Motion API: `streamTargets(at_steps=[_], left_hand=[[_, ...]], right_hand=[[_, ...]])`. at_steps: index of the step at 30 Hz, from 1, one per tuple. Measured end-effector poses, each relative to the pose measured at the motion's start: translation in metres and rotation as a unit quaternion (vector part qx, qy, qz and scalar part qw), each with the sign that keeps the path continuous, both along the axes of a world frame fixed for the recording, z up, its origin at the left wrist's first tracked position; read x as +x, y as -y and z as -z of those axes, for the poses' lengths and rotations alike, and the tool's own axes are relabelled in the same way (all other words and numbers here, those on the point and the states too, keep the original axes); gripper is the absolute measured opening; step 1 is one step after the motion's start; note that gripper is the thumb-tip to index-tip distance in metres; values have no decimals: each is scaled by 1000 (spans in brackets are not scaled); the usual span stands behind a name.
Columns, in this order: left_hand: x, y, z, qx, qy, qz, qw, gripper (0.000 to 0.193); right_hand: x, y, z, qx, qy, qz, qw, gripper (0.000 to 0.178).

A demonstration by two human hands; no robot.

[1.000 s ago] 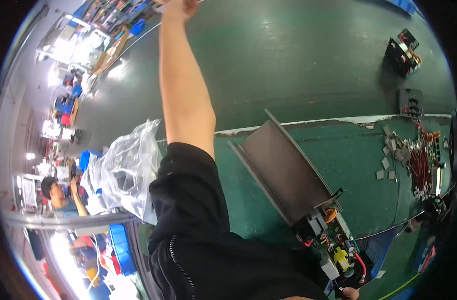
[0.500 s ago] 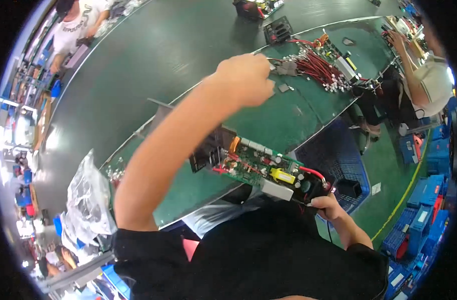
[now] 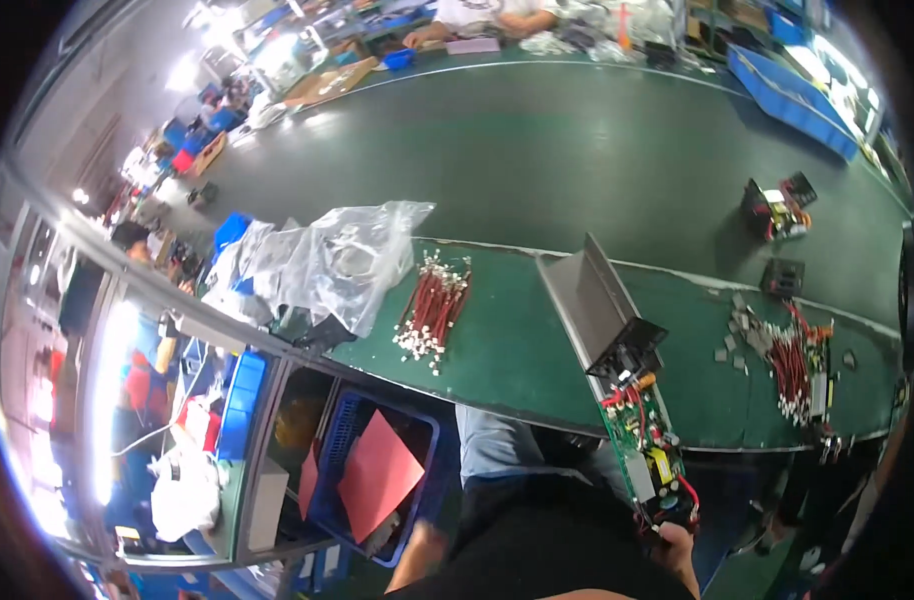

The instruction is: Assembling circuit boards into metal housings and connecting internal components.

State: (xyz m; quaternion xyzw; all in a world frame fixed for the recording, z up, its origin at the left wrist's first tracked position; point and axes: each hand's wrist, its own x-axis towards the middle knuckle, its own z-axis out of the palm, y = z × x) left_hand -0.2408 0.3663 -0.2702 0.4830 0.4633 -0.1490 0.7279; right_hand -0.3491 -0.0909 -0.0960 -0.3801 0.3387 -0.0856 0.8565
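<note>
Head view: right hand [image 3: 674, 546] grasps the near end of the circuit board [image 3: 632, 437], which juts past the desk [image 3: 522, 365] edge. Grey metal case [image 3: 589, 295] lies on the desk beyond, black panel [image 3: 629, 347] between. Left hand [image 3: 427, 546] blurred beside blue basket [image 3: 334, 455]; can't tell if closed. I'd keep board level, red wire [image 3: 689, 492] unpinched, brace overhang with left.

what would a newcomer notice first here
Probably the green circuit board at the near end of a grey metal channel, held by the right hand. Then the pink sheet in the blue plastic basket, lower left, and the left dark-red wire bundle on the green bench.
</note>
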Motion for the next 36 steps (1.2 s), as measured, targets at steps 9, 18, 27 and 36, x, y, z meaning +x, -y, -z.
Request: streamTargets(at_steps=[9, 18, 27, 36], left_hand=[[45, -62, 41, 122, 18, 50, 991, 36], [77, -75, -70, 263, -14, 174, 949, 32], [148, -22, -127, 296, -80, 632, 712, 29], [284, 303, -235, 477, 571, 394, 539, 43]], right_hand=[[89, 37, 42, -51, 33, -139, 988, 83], [186, 54, -4, -70, 78, -204, 973, 83], [5, 0, -14, 32, -56, 58, 996, 80], [2, -15, 6, 14, 4, 92, 996, 54]])
